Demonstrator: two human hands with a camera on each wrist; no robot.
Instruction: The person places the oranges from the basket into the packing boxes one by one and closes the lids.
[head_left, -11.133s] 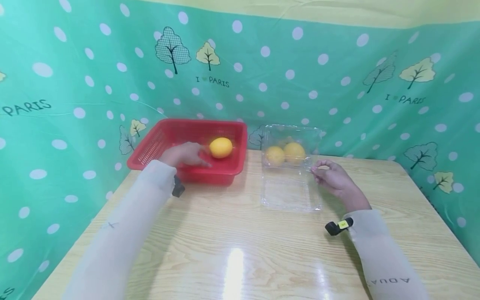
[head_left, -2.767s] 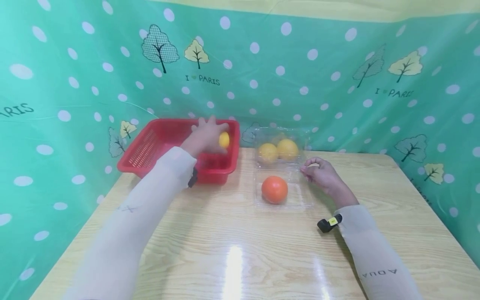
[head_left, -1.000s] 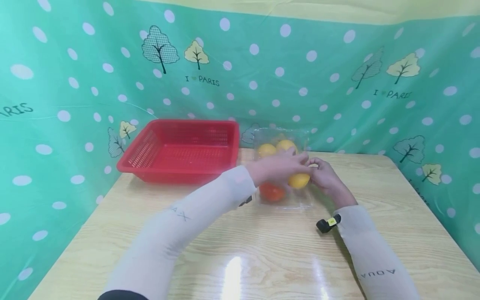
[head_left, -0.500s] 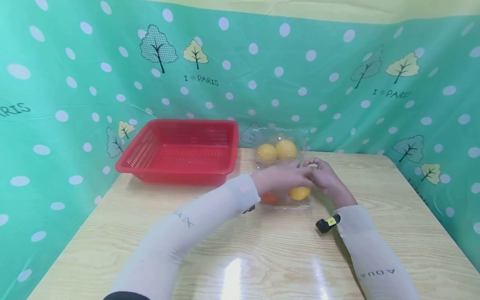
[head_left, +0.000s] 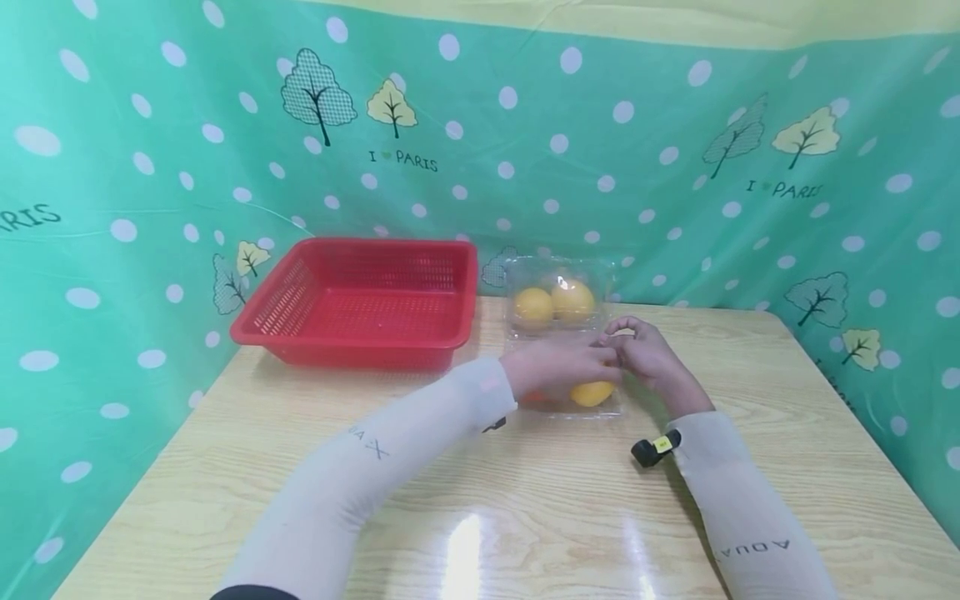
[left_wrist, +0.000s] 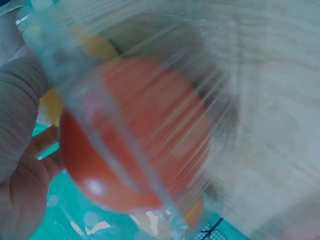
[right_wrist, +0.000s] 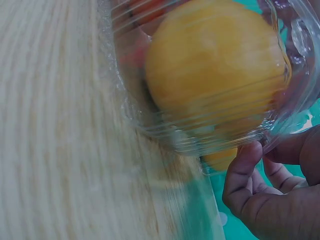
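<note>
A clear plastic clamshell container point(head_left: 562, 414) lies opened on the table. Two yellow-orange round fruits, probably oranges point(head_left: 534, 309), sit in its back half. In the front half are a red-orange tomato point(left_wrist: 137, 135) and a yellow lemon point(head_left: 592, 394). My left hand point(head_left: 558, 362) reaches across the tomato, its fingers curled over the lemon; its palm hides most of the tomato in the head view. With thumb and fingertip my right hand point(head_left: 651, 358) pinches the container's right edge, plainest in the right wrist view, where the lemon point(right_wrist: 215, 65) shows through ribbed plastic.
A red plastic basket point(head_left: 352, 346) with slotted walls stands left of the container on the wooden table point(head_left: 420, 517). Behind both hangs a green dotted curtain point(head_left: 480, 150). The left forearm crosses the table in front of the basket.
The tomato came into the front half; then my left hand carried the lemon from the basket to beside it. In the last second hand and lemon sank lower. My right hand keeps its pinch.
</note>
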